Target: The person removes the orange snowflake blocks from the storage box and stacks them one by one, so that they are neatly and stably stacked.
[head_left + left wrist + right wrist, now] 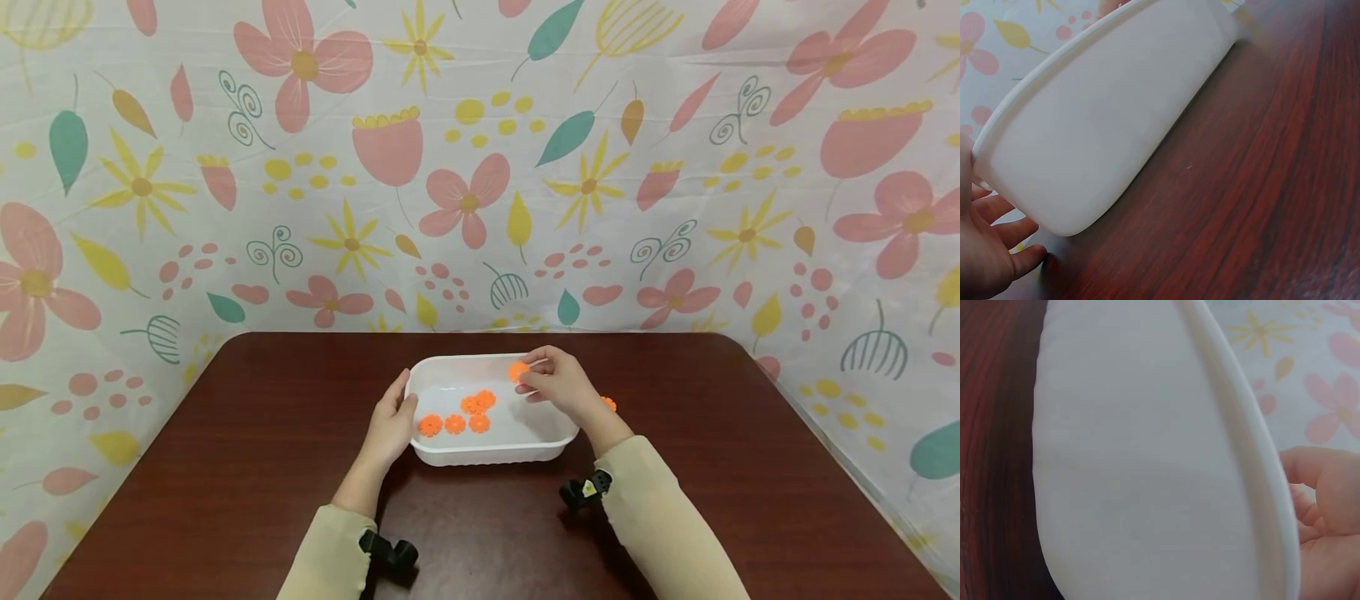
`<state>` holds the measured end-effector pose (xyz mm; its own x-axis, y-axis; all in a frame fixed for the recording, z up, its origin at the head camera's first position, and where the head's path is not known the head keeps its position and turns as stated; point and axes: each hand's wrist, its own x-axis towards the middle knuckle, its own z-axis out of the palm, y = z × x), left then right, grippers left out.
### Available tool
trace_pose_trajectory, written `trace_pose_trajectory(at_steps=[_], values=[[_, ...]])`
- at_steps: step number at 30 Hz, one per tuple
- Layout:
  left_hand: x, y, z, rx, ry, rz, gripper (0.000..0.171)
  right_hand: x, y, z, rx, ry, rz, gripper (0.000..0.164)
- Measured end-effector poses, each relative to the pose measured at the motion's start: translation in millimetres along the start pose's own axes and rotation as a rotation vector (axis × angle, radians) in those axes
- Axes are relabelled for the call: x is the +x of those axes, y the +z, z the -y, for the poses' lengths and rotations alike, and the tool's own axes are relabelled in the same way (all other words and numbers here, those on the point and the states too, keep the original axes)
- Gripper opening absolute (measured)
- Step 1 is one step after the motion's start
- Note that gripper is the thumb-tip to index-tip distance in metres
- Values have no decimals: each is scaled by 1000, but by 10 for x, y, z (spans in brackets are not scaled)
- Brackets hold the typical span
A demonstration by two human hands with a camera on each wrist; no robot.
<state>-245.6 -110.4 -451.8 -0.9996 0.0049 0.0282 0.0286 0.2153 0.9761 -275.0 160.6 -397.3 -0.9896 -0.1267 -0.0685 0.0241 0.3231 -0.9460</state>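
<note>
A white plastic tray (487, 455) stands on the table, with several orange flower-shaped carrot slices (454, 424) lying in its left and middle part. My left hand (390, 423) holds the tray's left end, thumb at the rim; in the left wrist view its fingers (1013, 232) lie against the outer wall. Over the tray's back right part, my right hand (555, 382) pinches one carrot slice (518, 371) between thumb and fingertips. The right wrist view shows that hand (1329, 500) partly behind the tray wall (1135, 450), which hides the slice.
Just right of the tray, more orange (608, 403) shows on the table, mostly hidden behind my right wrist. The dark brown wooden table (247, 467) reaches back to a flower-printed cloth (465, 275). Black wrist cameras (390, 553) sit at both sleeves.
</note>
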Motion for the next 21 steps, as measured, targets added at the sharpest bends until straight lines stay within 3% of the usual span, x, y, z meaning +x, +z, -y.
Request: trace_pose_trajectory(at_steps=[21], values=[[-16,-3,-31,12,-7,-13,51,-135,-255,-83,167,-72,-25,36]])
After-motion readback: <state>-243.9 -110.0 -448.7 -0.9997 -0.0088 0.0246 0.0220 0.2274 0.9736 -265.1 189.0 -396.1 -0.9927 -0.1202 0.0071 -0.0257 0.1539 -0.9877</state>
